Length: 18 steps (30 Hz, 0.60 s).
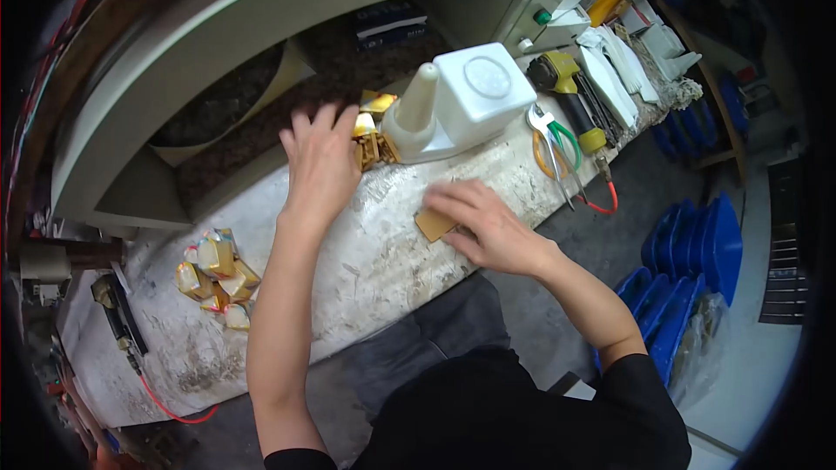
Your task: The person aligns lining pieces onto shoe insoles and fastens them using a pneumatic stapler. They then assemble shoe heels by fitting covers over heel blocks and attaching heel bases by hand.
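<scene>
My left hand (324, 161) is at the back of the worktable, its fingers spread and slightly blurred. It is beside a small group of shiny gold pieces (375, 147), next to a white plastic bottle (484, 91) with a cone-shaped nozzle (421, 104). Nearer the front edge, my right hand (489, 228) has its fingers and thumb around a flat tan piece (434, 224) that lies at the tabletop. On the left part of the table sits a heap of several gold-and-white wrapped blocks (218, 271).
Scissors (554, 150) and a yellow-black air tool (575, 100) with a red hose lie at the right. Another tool (119, 318) is at the far left. A grey curved housing (209, 22) stands behind the worktable (348, 296). Blue bins (697, 239) are on the right.
</scene>
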Each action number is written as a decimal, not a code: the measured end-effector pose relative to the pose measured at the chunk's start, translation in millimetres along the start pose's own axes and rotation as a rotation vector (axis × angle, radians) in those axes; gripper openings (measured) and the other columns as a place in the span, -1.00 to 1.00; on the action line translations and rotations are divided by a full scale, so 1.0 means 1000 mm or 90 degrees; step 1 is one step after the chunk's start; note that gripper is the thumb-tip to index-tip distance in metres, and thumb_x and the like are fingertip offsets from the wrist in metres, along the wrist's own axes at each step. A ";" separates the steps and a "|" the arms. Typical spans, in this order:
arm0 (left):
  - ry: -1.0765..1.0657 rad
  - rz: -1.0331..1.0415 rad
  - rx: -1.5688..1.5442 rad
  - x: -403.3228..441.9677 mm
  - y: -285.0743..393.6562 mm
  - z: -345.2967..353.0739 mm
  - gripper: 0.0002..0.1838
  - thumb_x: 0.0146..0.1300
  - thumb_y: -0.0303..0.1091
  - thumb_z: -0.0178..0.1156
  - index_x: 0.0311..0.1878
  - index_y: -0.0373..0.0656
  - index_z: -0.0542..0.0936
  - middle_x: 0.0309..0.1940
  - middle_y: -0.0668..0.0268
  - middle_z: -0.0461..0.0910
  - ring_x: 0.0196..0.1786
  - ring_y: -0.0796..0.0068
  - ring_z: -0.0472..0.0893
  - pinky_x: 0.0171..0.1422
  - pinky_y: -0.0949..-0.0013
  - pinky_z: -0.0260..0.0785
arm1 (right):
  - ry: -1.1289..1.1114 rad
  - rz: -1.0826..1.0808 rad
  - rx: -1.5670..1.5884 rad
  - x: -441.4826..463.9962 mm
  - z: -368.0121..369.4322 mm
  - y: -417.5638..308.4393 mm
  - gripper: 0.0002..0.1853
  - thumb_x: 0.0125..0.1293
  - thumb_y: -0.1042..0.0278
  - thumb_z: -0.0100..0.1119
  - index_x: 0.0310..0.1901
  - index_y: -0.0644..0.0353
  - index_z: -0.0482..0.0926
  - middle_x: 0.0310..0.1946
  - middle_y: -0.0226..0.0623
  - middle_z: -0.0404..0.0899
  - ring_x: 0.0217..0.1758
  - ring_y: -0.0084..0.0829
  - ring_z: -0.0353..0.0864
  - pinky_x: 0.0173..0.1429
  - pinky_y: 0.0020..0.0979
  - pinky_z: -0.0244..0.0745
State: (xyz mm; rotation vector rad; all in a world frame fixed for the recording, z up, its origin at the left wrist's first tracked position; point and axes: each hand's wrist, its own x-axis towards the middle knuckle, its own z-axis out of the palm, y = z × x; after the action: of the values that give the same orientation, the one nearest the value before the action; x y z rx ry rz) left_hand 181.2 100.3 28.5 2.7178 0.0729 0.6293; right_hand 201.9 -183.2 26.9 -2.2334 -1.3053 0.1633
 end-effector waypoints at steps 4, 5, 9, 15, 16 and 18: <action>-0.025 0.019 0.016 -0.002 -0.008 -0.003 -0.60 0.17 -0.59 0.40 0.12 -0.29 0.73 0.21 0.08 0.64 0.34 -0.12 0.48 0.42 -0.10 0.28 | -0.111 0.073 -0.042 0.003 -0.017 -0.015 -0.33 0.26 0.20 0.61 0.36 0.22 0.62 0.24 -0.09 0.58 0.33 -0.06 0.58 0.42 -0.09 0.53; -0.022 0.015 0.020 -0.008 -0.007 -0.011 -0.60 0.17 -0.59 0.40 0.12 -0.29 0.73 0.21 0.08 0.64 0.34 -0.12 0.48 0.42 -0.10 0.28 | -0.149 0.144 -0.049 0.004 -0.022 -0.020 -0.32 0.25 0.19 0.61 0.37 0.23 0.61 0.28 -0.10 0.57 0.34 -0.04 0.56 0.43 -0.08 0.52; 0.068 -0.142 -0.295 -0.076 -0.003 -0.043 -0.60 0.31 -0.54 0.39 0.21 -0.33 0.69 0.22 0.12 0.66 0.34 0.07 0.56 0.36 0.00 0.38 | -0.028 0.062 -0.027 -0.008 -0.027 -0.021 -0.31 0.25 0.22 0.60 0.39 0.24 0.59 0.37 -0.12 0.54 0.38 -0.03 0.54 0.47 -0.06 0.51; 0.059 -0.580 -1.190 -0.149 0.038 -0.059 -0.38 0.49 -0.44 0.29 0.56 -0.32 0.40 0.29 0.07 0.62 0.23 0.30 0.64 0.28 0.21 0.51 | -0.182 -0.044 0.033 0.003 -0.037 0.003 -0.31 0.23 0.31 0.58 0.39 0.25 0.57 0.33 -0.13 0.56 0.40 -0.03 0.54 0.47 -0.09 0.53; 0.042 -0.574 -1.273 -0.159 0.042 -0.053 -0.33 0.49 -0.43 0.28 0.60 -0.32 0.33 0.28 0.07 0.62 0.23 0.29 0.64 0.31 0.20 0.51 | -0.198 -0.041 0.032 0.007 -0.039 0.004 -0.31 0.21 0.33 0.59 0.37 0.26 0.57 0.32 -0.12 0.56 0.39 -0.02 0.55 0.48 -0.10 0.53; -0.002 -0.553 -1.442 -0.172 0.048 -0.046 -0.23 0.49 -0.43 0.27 0.68 -0.31 0.20 0.25 0.09 0.63 0.22 0.28 0.65 0.36 0.19 0.52 | -0.217 -0.039 0.028 0.012 -0.041 0.005 -0.31 0.19 0.36 0.60 0.35 0.27 0.58 0.30 -0.12 0.57 0.39 -0.01 0.56 0.48 -0.11 0.53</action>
State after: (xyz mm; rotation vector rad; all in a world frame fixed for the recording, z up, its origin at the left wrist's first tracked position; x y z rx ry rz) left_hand 5.3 48.5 12.1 0.3526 0.2751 0.0820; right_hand 227.4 -191.0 61.3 -2.1905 -1.5255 0.5655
